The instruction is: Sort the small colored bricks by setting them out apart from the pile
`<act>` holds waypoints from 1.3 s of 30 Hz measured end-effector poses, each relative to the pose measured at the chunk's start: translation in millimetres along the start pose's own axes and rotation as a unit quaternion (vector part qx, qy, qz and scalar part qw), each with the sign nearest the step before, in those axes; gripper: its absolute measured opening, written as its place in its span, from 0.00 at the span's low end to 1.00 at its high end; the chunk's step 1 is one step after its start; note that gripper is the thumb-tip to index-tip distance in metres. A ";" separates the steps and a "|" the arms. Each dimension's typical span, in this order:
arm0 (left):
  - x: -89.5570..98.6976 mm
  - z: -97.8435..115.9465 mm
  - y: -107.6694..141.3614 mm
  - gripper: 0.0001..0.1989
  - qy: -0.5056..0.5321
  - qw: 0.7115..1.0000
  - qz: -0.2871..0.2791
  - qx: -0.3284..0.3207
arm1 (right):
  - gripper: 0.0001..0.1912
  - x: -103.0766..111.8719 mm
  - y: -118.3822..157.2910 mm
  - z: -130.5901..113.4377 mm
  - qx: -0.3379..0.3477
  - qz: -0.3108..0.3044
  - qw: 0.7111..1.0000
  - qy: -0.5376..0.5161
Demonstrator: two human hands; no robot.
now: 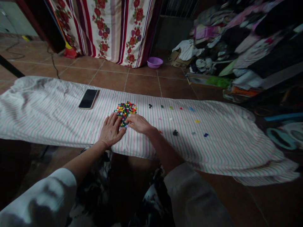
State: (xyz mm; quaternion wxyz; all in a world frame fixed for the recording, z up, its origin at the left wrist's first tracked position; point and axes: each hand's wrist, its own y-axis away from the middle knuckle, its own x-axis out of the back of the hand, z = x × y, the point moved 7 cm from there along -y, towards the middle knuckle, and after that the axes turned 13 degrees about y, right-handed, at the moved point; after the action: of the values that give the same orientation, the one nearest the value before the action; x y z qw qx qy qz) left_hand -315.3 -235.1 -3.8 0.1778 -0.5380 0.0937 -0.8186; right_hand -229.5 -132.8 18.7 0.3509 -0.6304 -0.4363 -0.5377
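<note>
A heap of small multicoloured beads [126,109] lies on the striped cloth in front of me. My left hand [110,130] rests flat at the heap's left and near edge, fingers spread, holding nothing. From the right, my right hand [139,123] reaches into the near side of the heap. Its fingers are bent together at the beads, and what they pinch, if anything, is too small to make out. Small single-colour groups lie to the right, among them black beads [150,106], light blue beads [191,109], yellow beads [197,121], dark grey beads [175,133] and dark blue beads [205,135].
A phone [88,99] lies left of the heap on the striped cloth [59,116], which covers a long narrow surface. Beyond are a floral curtain [113,31], a purple basin [154,62] and a red broom [70,52]. Clothes [213,34] are piled at the right.
</note>
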 end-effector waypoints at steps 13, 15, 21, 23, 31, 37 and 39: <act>-7.5 -3.1 3.4 0.33 -0.017 1.000 -0.011 0.018 | 0.11 -7.4 0.1 -1.0 -0.012 0.021 1.000 0.002; -7.8 -3.5 3.6 0.33 -0.012 1.000 -0.007 0.015 | 0.10 -7.9 0.4 -1.4 -0.015 0.021 1.000 0.000; -8.5 -3.1 3.8 0.32 -0.015 1.000 0.001 0.001 | 0.07 -8.5 1.3 -3.8 -0.024 0.011 1.000 -0.011; -8.7 -2.8 3.7 0.31 -0.015 1.000 0.004 -0.009 | 0.07 -7.8 1.8 -5.6 -0.023 0.010 1.000 -0.010; -7.3 -1.1 3.0 0.31 -0.017 0.999 0.029 -0.033 | 0.06 -8.1 4.6 -8.1 -0.030 0.009 0.999 -0.012; -5.4 -1.2 1.7 0.31 -0.006 0.999 0.022 -0.025 | 0.09 -10.8 4.4 -7.9 -0.023 0.027 0.999 -0.012; -4.9 -1.0 1.6 0.31 0.001 0.999 0.020 -0.025 | 0.11 -9.4 5.2 -7.5 -0.019 0.043 0.999 -0.011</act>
State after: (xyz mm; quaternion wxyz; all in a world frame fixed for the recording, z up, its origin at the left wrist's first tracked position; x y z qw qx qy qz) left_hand -314.1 -234.7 -8.9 0.1804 -0.5392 0.1255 -0.8130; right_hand -227.9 -143.1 10.9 0.3569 -0.6607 -0.4028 -0.5233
